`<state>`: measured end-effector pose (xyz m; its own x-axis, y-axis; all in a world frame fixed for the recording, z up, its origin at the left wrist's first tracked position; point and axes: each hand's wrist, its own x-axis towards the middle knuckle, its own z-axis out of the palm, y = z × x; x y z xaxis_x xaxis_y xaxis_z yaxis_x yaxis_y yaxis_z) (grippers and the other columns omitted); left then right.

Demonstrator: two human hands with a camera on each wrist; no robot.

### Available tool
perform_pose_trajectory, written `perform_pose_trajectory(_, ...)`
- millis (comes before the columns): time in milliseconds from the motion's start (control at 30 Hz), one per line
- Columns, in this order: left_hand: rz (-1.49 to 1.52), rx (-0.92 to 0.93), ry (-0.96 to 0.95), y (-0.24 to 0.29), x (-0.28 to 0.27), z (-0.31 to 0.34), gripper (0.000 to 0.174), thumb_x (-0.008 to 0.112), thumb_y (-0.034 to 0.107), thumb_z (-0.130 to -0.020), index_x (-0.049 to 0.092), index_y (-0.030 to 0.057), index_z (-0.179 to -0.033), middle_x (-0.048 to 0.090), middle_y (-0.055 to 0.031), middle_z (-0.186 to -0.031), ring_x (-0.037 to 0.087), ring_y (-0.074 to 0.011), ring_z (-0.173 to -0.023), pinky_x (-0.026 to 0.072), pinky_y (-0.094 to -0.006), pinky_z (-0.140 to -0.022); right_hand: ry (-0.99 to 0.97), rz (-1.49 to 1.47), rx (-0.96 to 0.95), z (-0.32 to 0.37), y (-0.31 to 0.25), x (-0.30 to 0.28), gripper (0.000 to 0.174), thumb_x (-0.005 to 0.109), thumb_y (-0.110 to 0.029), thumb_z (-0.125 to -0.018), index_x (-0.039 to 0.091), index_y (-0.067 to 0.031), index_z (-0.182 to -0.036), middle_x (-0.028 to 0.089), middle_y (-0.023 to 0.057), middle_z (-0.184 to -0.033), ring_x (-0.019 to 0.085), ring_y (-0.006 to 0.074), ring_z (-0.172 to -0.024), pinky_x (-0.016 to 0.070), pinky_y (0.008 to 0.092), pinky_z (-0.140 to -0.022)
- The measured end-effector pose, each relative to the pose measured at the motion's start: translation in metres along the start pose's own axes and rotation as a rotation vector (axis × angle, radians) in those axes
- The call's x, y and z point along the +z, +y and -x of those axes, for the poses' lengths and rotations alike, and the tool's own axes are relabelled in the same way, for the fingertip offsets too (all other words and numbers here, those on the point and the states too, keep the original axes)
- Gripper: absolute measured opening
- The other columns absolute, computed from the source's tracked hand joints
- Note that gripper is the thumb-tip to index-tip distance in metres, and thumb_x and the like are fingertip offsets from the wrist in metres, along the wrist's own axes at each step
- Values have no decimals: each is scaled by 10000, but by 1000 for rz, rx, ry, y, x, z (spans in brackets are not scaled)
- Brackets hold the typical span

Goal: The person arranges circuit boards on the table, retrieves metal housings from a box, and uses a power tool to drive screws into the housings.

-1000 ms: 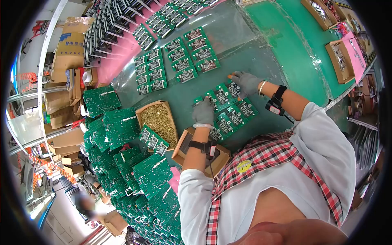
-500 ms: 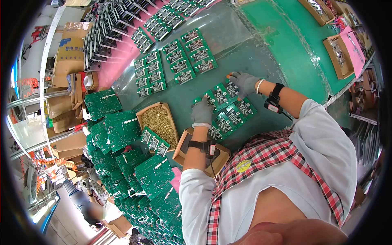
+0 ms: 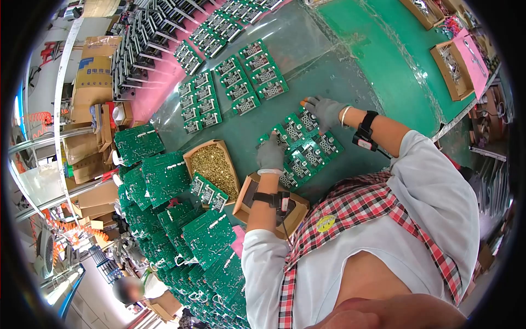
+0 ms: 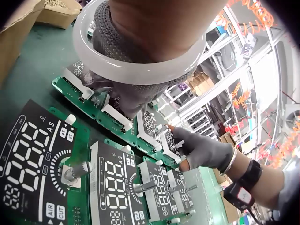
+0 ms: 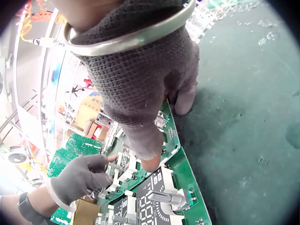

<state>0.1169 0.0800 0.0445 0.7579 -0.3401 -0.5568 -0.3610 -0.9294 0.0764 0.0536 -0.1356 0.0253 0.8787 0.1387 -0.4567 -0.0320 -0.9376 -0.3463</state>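
Two rows of green circuit boards with black-and-white display faces lie side by side on the table. My grey-gloved left hand (image 3: 272, 153) grips the left end of the farther row (image 3: 293, 127). At that row's right end is my gloved right hand (image 3: 326, 112), thumb on the near side and fingers over the far side. The nearer row (image 3: 308, 160) touches neither hand. Knobs stand up from its boards (image 4: 115, 183) in the left wrist view. In the right wrist view the right thumb (image 5: 151, 164) presses at a board edge; the palm hides part of the row.
More display boards (image 3: 237, 85) lie farther back. Left of the hands stand a box of small brass-coloured parts (image 3: 212, 167), another open carton (image 3: 296, 215) and stacked green boards (image 3: 208, 236). A parts carton (image 3: 452, 71) sits at the far right.
The head view has shifted slightly. Both hands stay at the ends of the farther row, with hardly any movement against the boards.
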Motion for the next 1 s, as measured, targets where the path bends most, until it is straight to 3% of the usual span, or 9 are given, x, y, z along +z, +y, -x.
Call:
perform_pose_trajectory(100, 63, -15, 44, 0, 3, 2, 527, 614, 325, -746, 458, 221, -1238, 584, -105, -1054, 552, -287, -983, 438, -421, -802, -27, -10, 13, 2, -2, -5, 1004, 782, -342, -525, 261, -2, -1313, 312, 154, -1315, 385, 322, -1139, 375, 357, -942)
perform_pose_trajectory(300, 28, 13, 86, 0, 7, 2, 406, 541, 287, -805, 474, 168, -1187, 597, -139, -973, 587, -305, -898, 475, -433, -725, 15, -48, 10, -1, 3, 0, 978, 775, -337, -536, 277, -15, -1314, 317, 148, -1316, 377, 317, -1153, 368, 357, -951)
perform_pose_trajectory(500, -33, 17, 189, 10, 8, -12, 220, 509, 216, -798, 575, 118, -984, 610, -123, -901, 595, -318, -848, 478, -424, -690, -3, -62, 14, 1, 2, -4, 939, 752, -335, -564, 281, -31, -1317, 319, 149, -1320, 378, 324, -1153, 361, 365, -956)
perform_pose_trajectory(600, 20, 117, 278, 5, 12, -13, 190, 501, 196, -792, 585, 82, -919, 597, -136, -880, 583, -333, -853, 471, -425, -693, 26, -95, 4, 2, 4, -3, 927, 740, -329, -568, 280, -26, -1314, 322, 164, -1314, 382, 332, -1153, 370, 374, -946)
perform_pose_trajectory(700, 176, 159, 384, -5, 13, -8, 175, 472, 152, -810, 600, 61, -888, 587, -140, -909, 567, -327, -818, 457, -408, -652, 85, -140, -11, -3, 11, 4, 869, 715, -362, -612, 306, -25, -1301, 338, 167, -1305, 383, 337, -1150, 361, 377, -951)
perform_pose_trajectory(800, 508, 235, 383, -21, 18, -8, 171, 504, 121, -770, 574, 35, -900, 572, -163, -881, 546, -380, -830, 436, -445, -679, 101, -146, 3, -5, 7, 8, 808, 692, -403, -655, 345, -29, -1281, 344, 157, -1302, 377, 331, -1152, 347, 370, -964)
perform_pose_trajectory(833, 552, 225, 290, -34, 31, -17, 95, 516, 87, -771, 551, 21, -831, 569, -137, -787, 562, -305, -700, 440, -409, -611, 113, -135, 16, -4, 5, 7, 790, 692, -392, -657, 356, -29, -1273, 351, 155, -1296, 380, 331, -1148, 349, 369, -962)
perform_pose_trajectory(933, 1019, 120, 249, -37, 29, 0, 72, 492, 56, -802, 536, 5, -776, 520, -56, -609, 508, -142, -508, 384, -262, -444, 120, -145, 42, -4, 2, 9, 758, 698, -357, -650, 381, -32, -1256, 371, 149, -1274, 389, 327, -1135, 358, 365, -952)
perform_pose_trajectory(1000, 1339, 90, 232, -35, 18, 7, 50, 479, 60, -816, 516, 36, -793, 481, -30, -589, 498, -123, -496, 381, -255, -427, 132, -163, 49, -4, 1, 7, 749, 703, -335, -640, 390, -33, -1249, 381, 145, -1262, 396, 323, -1126, 365, 362, -945)
